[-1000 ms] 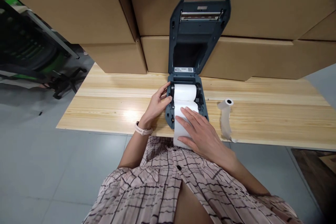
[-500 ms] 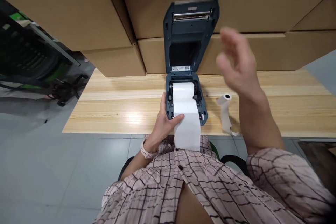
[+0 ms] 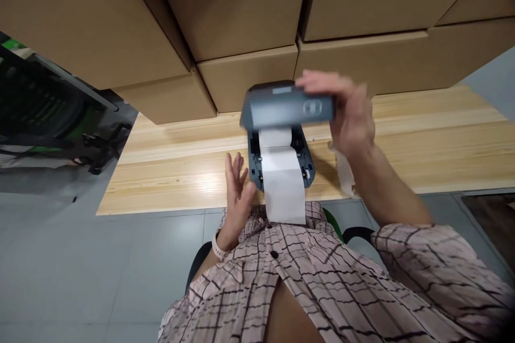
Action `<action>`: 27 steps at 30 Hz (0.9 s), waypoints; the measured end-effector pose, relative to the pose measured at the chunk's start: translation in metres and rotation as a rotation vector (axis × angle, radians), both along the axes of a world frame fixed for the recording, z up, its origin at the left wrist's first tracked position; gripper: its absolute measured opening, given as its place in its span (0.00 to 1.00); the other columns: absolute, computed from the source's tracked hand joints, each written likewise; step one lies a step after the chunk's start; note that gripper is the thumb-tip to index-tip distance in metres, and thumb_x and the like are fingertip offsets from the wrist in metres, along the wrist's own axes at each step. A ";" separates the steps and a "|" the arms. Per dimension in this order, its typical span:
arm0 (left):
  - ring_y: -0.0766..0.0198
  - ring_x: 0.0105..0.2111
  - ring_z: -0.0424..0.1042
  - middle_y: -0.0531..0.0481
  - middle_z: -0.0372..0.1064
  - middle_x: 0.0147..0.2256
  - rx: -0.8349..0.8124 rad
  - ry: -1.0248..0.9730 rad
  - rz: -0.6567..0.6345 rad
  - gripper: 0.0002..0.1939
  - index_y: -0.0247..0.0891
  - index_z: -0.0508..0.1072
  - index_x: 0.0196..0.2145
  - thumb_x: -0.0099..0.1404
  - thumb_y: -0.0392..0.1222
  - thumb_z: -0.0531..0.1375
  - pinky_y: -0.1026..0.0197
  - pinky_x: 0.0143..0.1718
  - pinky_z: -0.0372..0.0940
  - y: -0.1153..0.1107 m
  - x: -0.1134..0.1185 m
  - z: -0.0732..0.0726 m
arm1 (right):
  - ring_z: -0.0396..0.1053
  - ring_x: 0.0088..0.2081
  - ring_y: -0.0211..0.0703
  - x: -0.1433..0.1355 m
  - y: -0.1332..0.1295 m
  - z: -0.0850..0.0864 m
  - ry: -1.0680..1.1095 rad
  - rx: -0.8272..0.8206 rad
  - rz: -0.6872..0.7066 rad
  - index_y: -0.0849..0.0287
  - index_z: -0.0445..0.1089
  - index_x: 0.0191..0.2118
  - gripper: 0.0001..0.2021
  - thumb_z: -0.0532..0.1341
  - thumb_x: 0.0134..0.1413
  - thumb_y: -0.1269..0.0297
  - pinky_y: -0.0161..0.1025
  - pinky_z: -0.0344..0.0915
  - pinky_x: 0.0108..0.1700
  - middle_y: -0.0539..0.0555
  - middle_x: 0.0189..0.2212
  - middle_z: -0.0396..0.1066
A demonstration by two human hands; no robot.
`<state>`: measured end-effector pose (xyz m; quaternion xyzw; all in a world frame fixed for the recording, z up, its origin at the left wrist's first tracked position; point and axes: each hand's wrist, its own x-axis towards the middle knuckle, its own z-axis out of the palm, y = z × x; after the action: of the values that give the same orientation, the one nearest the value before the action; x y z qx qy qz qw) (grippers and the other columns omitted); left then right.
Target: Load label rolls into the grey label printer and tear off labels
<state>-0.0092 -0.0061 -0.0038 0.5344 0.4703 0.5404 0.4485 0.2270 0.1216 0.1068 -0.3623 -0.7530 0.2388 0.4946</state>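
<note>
Your right hand [image 3: 353, 118], fingers together, grasps the label printer lid [image 3: 281, 109] at one corner, likely to control its angle; your left hand [image 3: 237, 201], fingers spread, flanks the printer base [image 3: 253, 165].

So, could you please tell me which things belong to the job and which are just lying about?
In use:
label printer, right hand on its part-open lid
white paper running out over its front

Lying about:
loose paper strip right of the printer
stacked cardboard boxes behind
wheeled chair, far left

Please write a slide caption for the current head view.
A right hand holds the partly open lid of a printer, paper strip extending past its front.
</note>
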 end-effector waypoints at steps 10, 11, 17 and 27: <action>0.41 0.80 0.44 0.43 0.43 0.80 -0.099 -0.143 0.047 0.52 0.53 0.46 0.79 0.69 0.68 0.65 0.39 0.80 0.47 0.035 0.021 0.008 | 0.51 0.79 0.55 -0.011 -0.077 -0.097 0.421 -0.243 0.018 0.38 0.65 0.70 0.34 0.72 0.61 0.48 0.61 0.54 0.79 0.48 0.79 0.54; 0.41 0.79 0.47 0.42 0.46 0.79 -0.097 -0.152 0.048 0.53 0.53 0.45 0.79 0.68 0.68 0.66 0.38 0.79 0.49 0.034 0.021 0.006 | 0.52 0.79 0.56 -0.012 -0.075 -0.103 0.448 -0.286 0.043 0.38 0.60 0.73 0.39 0.72 0.60 0.46 0.60 0.56 0.78 0.49 0.79 0.54; 0.43 0.74 0.60 0.39 0.58 0.75 0.012 -0.091 0.086 0.45 0.52 0.53 0.76 0.70 0.63 0.66 0.39 0.73 0.60 0.030 0.019 0.002 | 0.54 0.78 0.56 -0.009 -0.073 -0.126 0.432 -0.342 0.092 0.37 0.48 0.79 0.46 0.68 0.63 0.41 0.61 0.60 0.77 0.49 0.80 0.51; 0.56 0.56 0.76 0.41 0.70 0.62 0.201 0.046 0.270 0.29 0.47 0.66 0.65 0.72 0.55 0.67 0.54 0.53 0.74 -0.003 0.020 -0.020 | 0.53 0.78 0.57 -0.014 -0.069 -0.135 0.358 -0.286 0.037 0.43 0.43 0.80 0.49 0.62 0.63 0.31 0.60 0.60 0.77 0.55 0.80 0.48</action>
<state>0.0109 -0.0089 -0.0242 0.5208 0.4916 0.6276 0.3053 0.2126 0.0530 -0.0282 -0.3667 -0.6181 0.4127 0.5595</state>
